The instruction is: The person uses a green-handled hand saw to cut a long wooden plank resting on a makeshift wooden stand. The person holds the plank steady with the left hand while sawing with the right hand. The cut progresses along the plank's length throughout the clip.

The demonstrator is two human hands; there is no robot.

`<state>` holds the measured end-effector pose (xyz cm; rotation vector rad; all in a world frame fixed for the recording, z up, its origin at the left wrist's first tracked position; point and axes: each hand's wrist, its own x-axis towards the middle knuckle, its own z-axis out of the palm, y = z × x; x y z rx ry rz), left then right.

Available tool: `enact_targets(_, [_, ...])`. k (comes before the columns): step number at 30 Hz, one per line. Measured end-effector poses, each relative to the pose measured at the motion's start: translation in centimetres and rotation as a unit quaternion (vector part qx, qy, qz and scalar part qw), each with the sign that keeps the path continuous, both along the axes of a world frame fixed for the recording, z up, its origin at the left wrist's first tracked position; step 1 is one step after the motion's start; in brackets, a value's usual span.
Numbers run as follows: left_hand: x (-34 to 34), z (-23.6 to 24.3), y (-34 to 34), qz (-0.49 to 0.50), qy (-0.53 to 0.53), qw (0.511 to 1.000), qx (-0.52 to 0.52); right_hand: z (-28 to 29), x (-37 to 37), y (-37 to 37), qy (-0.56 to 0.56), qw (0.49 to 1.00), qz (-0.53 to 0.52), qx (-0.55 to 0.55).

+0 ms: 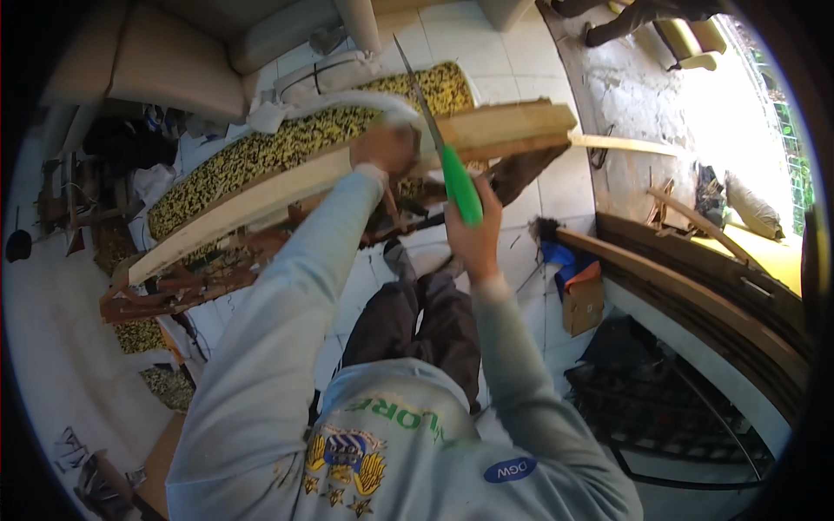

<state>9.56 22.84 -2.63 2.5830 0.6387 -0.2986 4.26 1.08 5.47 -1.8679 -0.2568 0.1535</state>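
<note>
Reddish-brown broken timber lies at the far left, below the end of a long pale wooden beam that slants up across the view to the right. Behind the beam, a yellow-and-black patterned mattress is spread on the white tiles. Near the middle, the left hand is on the beam, apparently steadying it; the hand is blurred, so I cannot tell whether its fingers are clamped or merely laid there. Just to its right, a green-handled handsaw points away from the body, its blade crossing the beam. The right hand has its fingers wrapped around the handle.

As for progress, the beam shows no part visibly dropped away, so the cut looks unfinished, perhaps barely begun. Whether the teeth have bitten into the wood, or how deep any groove runs, cannot be made out. What seems left is most or all of the sawing. Farther right are a thin wooden strip, a small cardboard box and long stacked planks, all apart from the hands.
</note>
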Motion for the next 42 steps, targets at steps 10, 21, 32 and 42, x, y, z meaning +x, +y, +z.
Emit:
enact_targets(10, [-1.1,1.3,0.3,0.047,0.023,0.999,-0.001,1.6,-11.8,-10.9,-0.009,0.999,0.015,-0.035])
enact_targets(21, [1.2,1.0,0.5,0.034,0.025,0.999,0.029,0.0,-17.0,-13.3,-0.048,0.998,-0.007,-0.042])
enact_targets(32, [0.0,0.8,0.0,0.004,0.018,1.000,-0.006,22.5,-14.5,-13.2,0.141,0.986,0.025,-0.084])
enact_targets(42, [-4.2,-1.2,-2.4,-0.007,-0.211,0.965,0.158,32.8,-6.4,-11.3,0.231,0.971,0.020,0.055])
